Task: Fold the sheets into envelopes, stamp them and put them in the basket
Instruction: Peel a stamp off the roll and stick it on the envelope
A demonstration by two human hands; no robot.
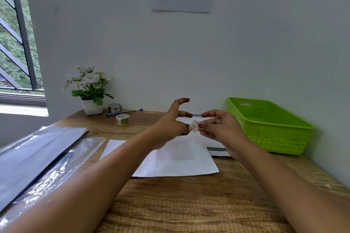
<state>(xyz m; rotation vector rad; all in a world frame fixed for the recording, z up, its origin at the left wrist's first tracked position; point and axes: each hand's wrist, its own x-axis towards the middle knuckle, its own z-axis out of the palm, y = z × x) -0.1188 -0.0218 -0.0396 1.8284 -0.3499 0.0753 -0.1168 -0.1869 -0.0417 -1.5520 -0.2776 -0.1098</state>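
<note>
A small white and red stamp sticker (194,125) is held in the air between both hands, above the table's middle. My left hand (173,125) pinches its left end with thumb and a finger, the other fingers spread upward. My right hand (220,127) pinches its right end with curled fingers. Below them lies a folded white envelope (176,161) on the wooden table (180,200). The green plastic basket (269,126) stands at the right against the wall; I see nothing inside it.
A stack of sheets in clear plastic wrap (37,155) lies at the left. Two sticker rolls (122,119), a blue pen (121,112) and a potted white flower (91,89) stand at the back left. More paper (217,150) lies under my right hand.
</note>
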